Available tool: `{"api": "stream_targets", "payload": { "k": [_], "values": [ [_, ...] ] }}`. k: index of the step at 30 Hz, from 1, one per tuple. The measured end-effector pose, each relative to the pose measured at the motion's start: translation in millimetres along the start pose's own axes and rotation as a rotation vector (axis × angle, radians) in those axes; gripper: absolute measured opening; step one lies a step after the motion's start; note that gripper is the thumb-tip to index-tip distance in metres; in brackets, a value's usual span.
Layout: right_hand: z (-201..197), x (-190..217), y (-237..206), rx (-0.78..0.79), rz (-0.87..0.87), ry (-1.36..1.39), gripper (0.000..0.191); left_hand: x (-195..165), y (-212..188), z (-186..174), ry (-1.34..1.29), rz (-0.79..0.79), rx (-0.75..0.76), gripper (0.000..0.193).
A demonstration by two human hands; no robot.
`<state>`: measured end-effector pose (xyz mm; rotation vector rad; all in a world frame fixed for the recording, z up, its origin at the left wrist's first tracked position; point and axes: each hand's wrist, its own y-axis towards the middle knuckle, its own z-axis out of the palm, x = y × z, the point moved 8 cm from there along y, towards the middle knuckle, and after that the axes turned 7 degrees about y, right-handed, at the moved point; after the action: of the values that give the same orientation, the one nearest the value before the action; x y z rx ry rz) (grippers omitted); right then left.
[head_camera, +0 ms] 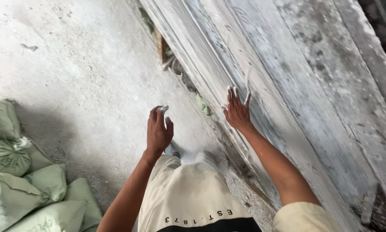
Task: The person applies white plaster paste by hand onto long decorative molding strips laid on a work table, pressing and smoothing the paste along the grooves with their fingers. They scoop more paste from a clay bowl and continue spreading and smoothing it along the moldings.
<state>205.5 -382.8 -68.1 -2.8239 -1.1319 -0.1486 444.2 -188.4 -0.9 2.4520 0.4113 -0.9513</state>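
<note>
Left hand [158, 131] curled around a small whitish lump [162, 109] pinched at the fingertips, held out over the dusty concrete floor [85, 73] just ahead of the person's feet. Right hand [236, 111] spread wide, fingers splayed and whitened with dust, palm laid flat against the slanted grey-white slab [287, 86] that runs up the right side of the view. Pale green sacks [25, 180] heaped at lower left, well apart from both hands; a small green scrap [203, 105] lies at the slab's foot, between the two hands.
</note>
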Motion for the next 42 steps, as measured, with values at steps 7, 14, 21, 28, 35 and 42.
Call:
{"api": "stream_targets", "payload": {
  "k": [7,14,21,28,35,42],
  "values": [
    [-18.5,42.0,198.2,-0.063,-0.091,-0.025,0.083,80.1,115.7,-31.0,-0.014,-0.054,-0.1,0.036],
    [-43.8,114.7,416.6,-0.135,-0.178,0.012,0.081,186.1,256.3,-52.3,0.021,-0.1,-0.146,0.038],
    [-65.9,179.2,625.3,-0.151,-0.225,0.008,0.075,271.0,410.6,-94.1,0.032,-0.202,-0.203,0.037],
    [-58.3,214.0,816.4,-0.111,-0.181,0.008,0.078,372.4,548.0,-94.7,0.116,-0.196,-0.333,0.037],
    [-57.0,267.5,1049.7,-0.073,-0.153,-0.003,0.08,534.0,713.0,-99.3,-0.028,-0.249,-0.142,0.039],
    [-63.1,325.7,1245.5,-0.033,-0.072,-0.021,0.078,623.5,866.3,-173.2,-0.019,-0.157,-0.064,0.037]
  ]
}}
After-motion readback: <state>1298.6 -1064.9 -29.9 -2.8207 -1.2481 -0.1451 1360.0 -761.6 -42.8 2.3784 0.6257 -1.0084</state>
